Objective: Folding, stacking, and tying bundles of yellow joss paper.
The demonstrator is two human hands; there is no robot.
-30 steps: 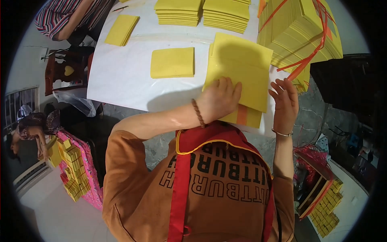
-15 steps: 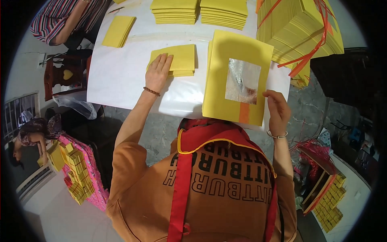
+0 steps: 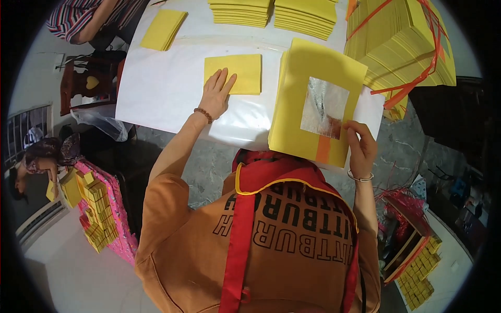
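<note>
My left hand (image 3: 218,93) lies with fingers stretched out on the lower left of a small folded yellow paper piece (image 3: 237,70), pressing it on the table. To the right stands a pile of large yellow paper sheets (image 3: 297,68). On it lies a silver foil rectangle (image 3: 323,101), with an orange strip (image 3: 323,149) below it. My right hand (image 3: 361,146) is at the pile's right edge, fingers curled and fingertips at the foil's right side. Whether they pinch the foil or a yellow sheet is hidden.
White sheeting covers the table (image 3: 162,88). Folded yellow papers (image 3: 163,30) lie far left, with neat stacks (image 3: 305,15) at the back. A tall yellow bundle (image 3: 402,47) with red tape (image 3: 407,89) stands far right. Someone in a striped sleeve (image 3: 68,21) is at the left.
The folded paper under my left hand now lies flatter, its lower flap no longer sticking out. That hand has slid toward its lower edge. My right fingertips moved slightly inward, to the foil's edge.
</note>
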